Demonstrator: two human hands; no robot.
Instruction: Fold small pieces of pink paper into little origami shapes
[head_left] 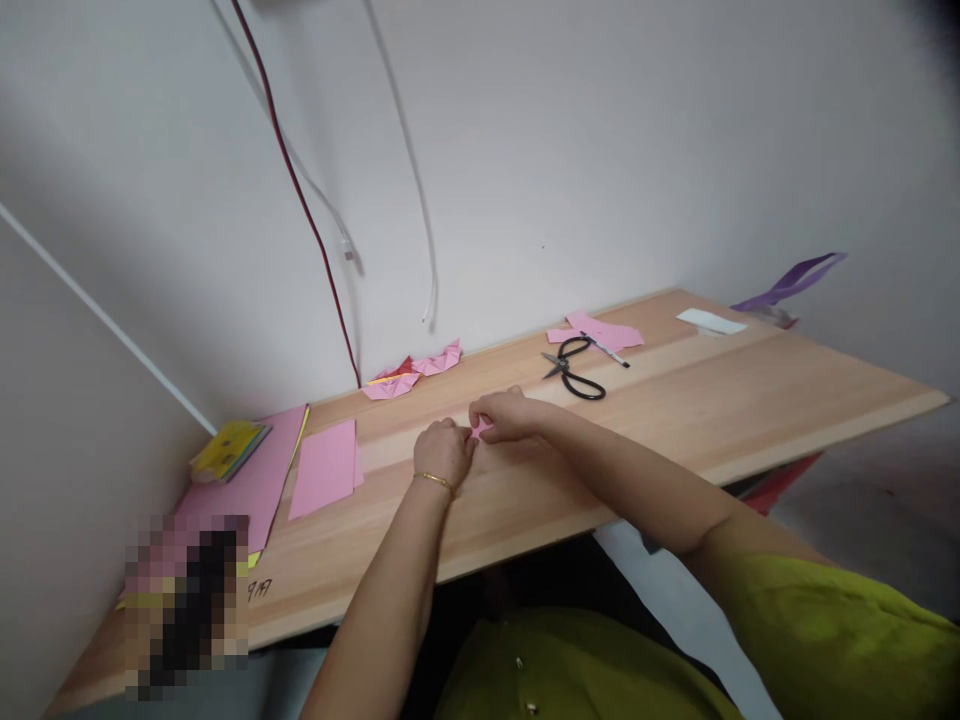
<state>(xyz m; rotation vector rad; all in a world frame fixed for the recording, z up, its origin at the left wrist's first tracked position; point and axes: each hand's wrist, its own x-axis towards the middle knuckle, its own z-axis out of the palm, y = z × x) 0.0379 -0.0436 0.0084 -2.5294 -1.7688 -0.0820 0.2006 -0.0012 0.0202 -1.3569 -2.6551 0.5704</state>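
Observation:
Both hands meet over the middle of the wooden table [510, 510]. Between them shows a small piece of folded pink paper [481, 430], mostly covered by the fingers. My left hand [442, 452], with a thin gold bracelet at the wrist, closes on its left side. My right hand [506, 414] pinches it from the right with curled fingers. To the right of the hands lie black-handled scissors [566, 368], blades pointing left and partly spread. Behind the hands, folded pink paper pieces [437, 360] rest near the wall, one with red and yellow in it.
Pink paper sheets [324, 468] lie at left, beside a larger pink stack [274, 480] carrying a yellow packet [229, 450]. Pink scraps [611, 331] and a pen [606, 350] are by the scissors. A white strip [710, 321] lies far right. Cables [300, 190] hang down the wall.

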